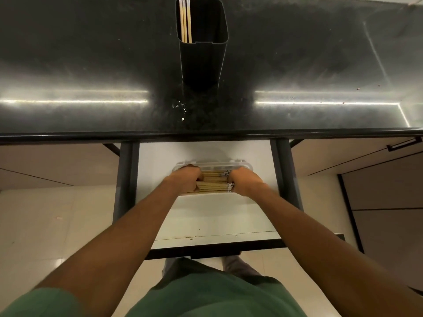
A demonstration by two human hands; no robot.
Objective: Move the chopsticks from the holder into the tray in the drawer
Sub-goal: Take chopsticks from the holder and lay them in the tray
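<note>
Drawer [206, 220]: standing pulled open under black countertop [80, 65].
Clear tray [212, 163]: sitting in drawer, toward back.
Chopstick bundle [214, 183]: lying crosswise in tray.
Left hand [186, 179]: gripping bundle's left end, fingers curling down.
Right hand [245, 181]: gripping bundle's right, patterned end.
Black holder [202, 58]: standing on countertop, with few chopsticks [185, 21] leaning against its left inner wall.

Both your bare arms stretch forward and down, the forearms converging. Your left hand [186, 179] and right hand [246, 182] sit knuckles-up, near each other, fingers curled down over opposite ends of the chopsticks [214, 182].
</note>
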